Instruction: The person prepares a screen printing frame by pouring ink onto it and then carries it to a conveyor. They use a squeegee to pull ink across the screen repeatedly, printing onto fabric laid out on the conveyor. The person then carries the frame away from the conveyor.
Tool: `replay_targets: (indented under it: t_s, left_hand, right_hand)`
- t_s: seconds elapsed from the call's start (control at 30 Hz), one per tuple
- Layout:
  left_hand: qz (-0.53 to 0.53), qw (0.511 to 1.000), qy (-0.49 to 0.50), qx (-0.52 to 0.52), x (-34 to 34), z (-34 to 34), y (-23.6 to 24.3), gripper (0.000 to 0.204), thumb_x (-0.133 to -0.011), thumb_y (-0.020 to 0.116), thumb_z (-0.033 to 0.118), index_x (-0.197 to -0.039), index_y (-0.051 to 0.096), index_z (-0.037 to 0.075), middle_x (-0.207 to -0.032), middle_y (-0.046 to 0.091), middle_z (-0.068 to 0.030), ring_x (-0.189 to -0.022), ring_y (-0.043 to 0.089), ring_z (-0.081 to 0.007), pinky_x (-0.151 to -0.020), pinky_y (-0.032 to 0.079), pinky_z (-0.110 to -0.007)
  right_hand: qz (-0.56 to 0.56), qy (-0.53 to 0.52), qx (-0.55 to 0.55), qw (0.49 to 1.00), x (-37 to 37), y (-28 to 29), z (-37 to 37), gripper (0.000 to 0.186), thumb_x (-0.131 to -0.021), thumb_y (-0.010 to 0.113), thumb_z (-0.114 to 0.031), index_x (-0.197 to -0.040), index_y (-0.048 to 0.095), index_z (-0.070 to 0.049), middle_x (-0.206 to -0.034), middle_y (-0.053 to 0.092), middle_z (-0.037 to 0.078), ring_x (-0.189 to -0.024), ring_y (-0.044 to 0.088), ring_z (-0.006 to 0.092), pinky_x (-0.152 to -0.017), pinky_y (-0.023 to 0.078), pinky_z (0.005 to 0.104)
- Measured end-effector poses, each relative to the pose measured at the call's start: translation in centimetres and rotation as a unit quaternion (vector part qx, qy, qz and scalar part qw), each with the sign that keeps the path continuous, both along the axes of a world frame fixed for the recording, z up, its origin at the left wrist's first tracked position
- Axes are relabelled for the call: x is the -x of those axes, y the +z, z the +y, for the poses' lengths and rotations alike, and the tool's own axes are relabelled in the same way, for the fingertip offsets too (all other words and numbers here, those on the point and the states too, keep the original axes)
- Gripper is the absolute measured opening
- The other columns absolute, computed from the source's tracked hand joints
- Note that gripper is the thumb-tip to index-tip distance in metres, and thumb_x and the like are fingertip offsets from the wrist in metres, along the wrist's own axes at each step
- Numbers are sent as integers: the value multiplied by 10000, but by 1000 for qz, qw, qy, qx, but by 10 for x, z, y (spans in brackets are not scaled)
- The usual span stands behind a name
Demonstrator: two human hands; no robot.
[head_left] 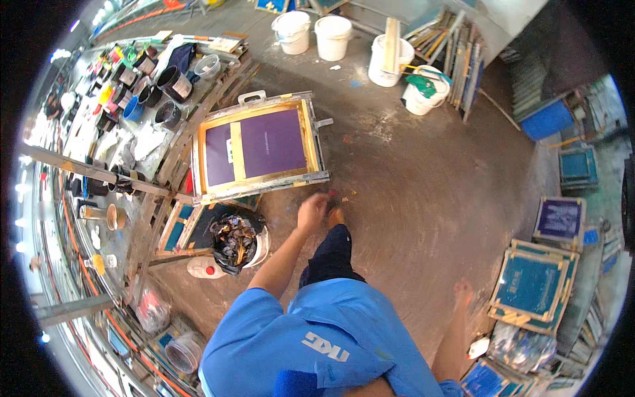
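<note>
Where the person stands: brown floor [403, 198], scuffed and stained.
Table [198, 118]: at left, crowded with tubs [173, 85].
Purple screen [273, 142]: wood-framed, beside the table's edge, ahead of the person.
Teal screen [529, 283]: off to the right, wood-framed.
Bin [262, 248]: white, black-lined, full of scraps, near the purple screen.
Left hand [313, 212]: near the purple screen's near edge; fingers curled, whether gripping anything cannot tell.
Right hand [463, 291]: out sideways, nearest the teal screen; blurred, released or clenched cannot tell.
</note>
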State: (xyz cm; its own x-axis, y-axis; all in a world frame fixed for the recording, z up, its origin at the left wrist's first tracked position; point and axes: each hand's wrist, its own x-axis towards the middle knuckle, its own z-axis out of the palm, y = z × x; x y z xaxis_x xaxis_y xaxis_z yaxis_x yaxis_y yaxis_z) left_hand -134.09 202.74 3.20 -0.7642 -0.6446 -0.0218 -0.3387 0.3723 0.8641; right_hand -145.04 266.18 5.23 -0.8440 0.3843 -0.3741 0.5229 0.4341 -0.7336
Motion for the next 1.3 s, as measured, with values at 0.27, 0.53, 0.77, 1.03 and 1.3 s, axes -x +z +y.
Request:
replay_targets:
  t_s: [0.27,0.53,0.77,1.03,1.3]
  left_hand:
    - [-132,971,181,79,135,-160,-40,385,-953,567,195,-1334,628,192,-1038,615,-195,-952,643,-387,-828,532,-475]
    - [-266,940,191,94,202,-188,-24,495,-939,530,130,-1390,595,324,-1121,539,-154,-1029,621,-380,-848,546,-503]
    - [-224,932,274,80,230,-173,-23,462,-867,589,58,-1256,715,274,-1055,542,-144,-994,618,-346,-846,545,-458]
    - [-240,855,459,-22,240,-182,-40,164,-844,646,114,-943,777,120,-928,628,-155,-848,665,-310,-793,544,-411]
    - [-86,767,616,-155,247,-155,-46,247,-832,561,25,-978,760,39,-901,742,-144,-836,704,-243,-775,541,-351]
  right_hand:
    - [-72,305,-17,950,220,21,-173,346,-999,599,-196,-1302,639,-34,-980,720,75,-798,672,140,-713,531,278]
    - [-209,392,22,896,317,-4,-240,365,-988,657,-226,-1307,636,-50,-946,713,50,-770,675,142,-663,504,245]
    - [-341,325,-60,880,409,-28,-211,315,-982,656,-268,-1236,658,-81,-911,704,47,-727,659,130,-581,477,237]
    - [-362,343,-57,865,625,-53,-347,244,-988,623,-281,-1152,675,-108,-878,691,28,-656,625,107,-550,469,222]
    - [-176,651,11,739,826,-63,-667,271,-1009,615,-311,-1139,674,-80,-839,688,13,-638,603,69,-526,452,194]
